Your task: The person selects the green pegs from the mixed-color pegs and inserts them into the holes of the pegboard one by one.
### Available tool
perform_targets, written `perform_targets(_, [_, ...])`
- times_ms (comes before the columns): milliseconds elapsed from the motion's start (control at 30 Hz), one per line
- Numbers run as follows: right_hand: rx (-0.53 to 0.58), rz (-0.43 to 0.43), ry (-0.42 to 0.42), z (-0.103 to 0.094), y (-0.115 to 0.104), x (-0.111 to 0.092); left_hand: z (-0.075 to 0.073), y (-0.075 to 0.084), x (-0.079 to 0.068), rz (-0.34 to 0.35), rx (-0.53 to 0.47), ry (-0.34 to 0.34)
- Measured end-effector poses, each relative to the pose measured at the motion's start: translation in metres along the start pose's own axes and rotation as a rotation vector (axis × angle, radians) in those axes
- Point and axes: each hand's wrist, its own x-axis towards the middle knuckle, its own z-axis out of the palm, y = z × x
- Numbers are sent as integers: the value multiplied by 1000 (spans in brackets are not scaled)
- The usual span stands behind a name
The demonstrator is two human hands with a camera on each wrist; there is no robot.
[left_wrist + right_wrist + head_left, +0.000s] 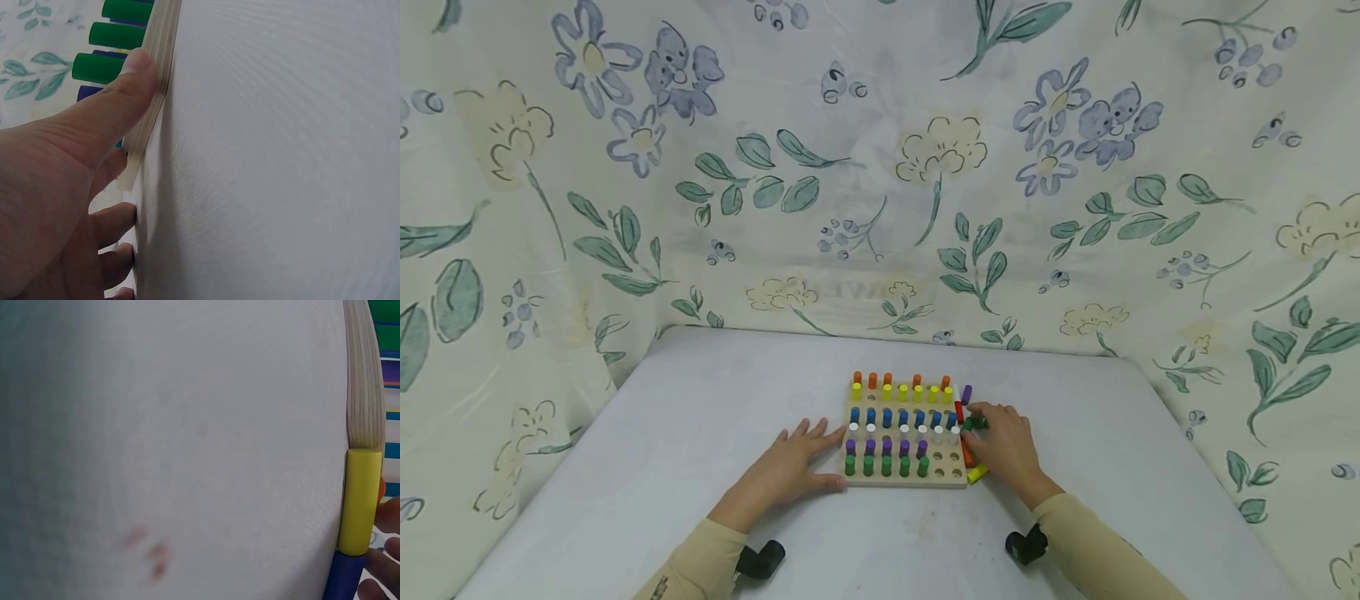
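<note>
A wooden pegboard lies on the white table, with rows of orange, yellow, blue, white, purple and green pegs standing in it. Bare holes show at its near right. My left hand rests at the board's left side, fingers spread; its thumb touches the near edge beside the green pegs. Right of the board, my right hand reaches among loose pegs, thumb and fingertips around green pegs. I cannot tell whether it grips one. Only some right fingertips enter the right wrist view.
Beside the board's right edge lie a loose yellow peg, a purple peg, a red peg and an orange-red peg. Black devices sit at both wrists. A floral curtain hangs behind the table.
</note>
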Motion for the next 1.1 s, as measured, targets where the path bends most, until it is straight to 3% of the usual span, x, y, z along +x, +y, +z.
perform_targets(300, [35, 6, 7, -1, 3, -1, -1, 1, -1, 3, -10, 4])
perform_targets(900, [309, 102, -75, -3, 6, -7, -1, -5, 0, 11, -23, -2])
perform_targets(1100, [349, 136, -54, -2, 10, -9, -1, -4, 2, 18, -15, 2])
